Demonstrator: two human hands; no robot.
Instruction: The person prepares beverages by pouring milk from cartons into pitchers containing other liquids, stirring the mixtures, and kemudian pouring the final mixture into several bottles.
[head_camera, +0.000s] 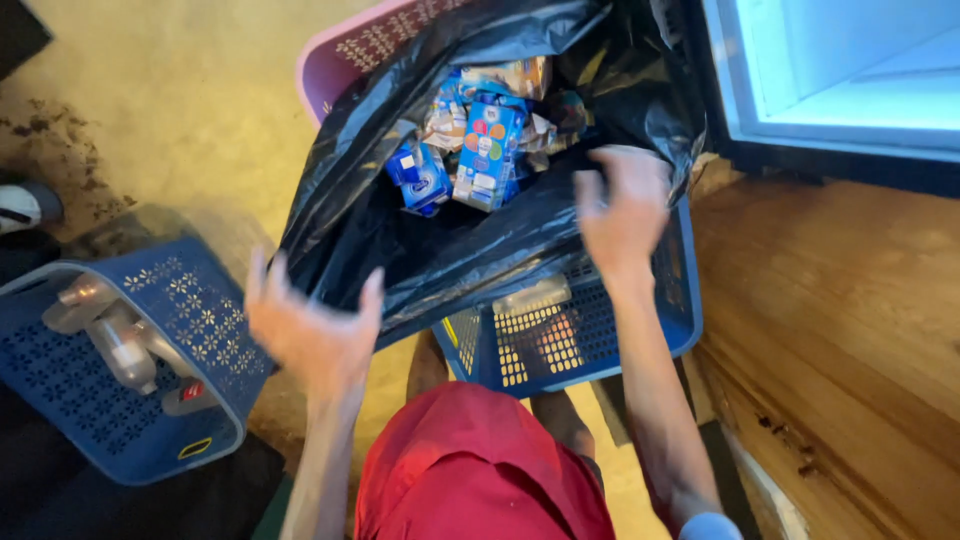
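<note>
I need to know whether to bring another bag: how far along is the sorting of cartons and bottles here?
Already done: crushed drink cartons lie in the black bag, and plastic bottles lie in the blue basket on the left. In hand: nothing; the left hand and right hand hover open at the bag's edge. Left: items show through the blue basket under the bag; the bag has room.
</note>
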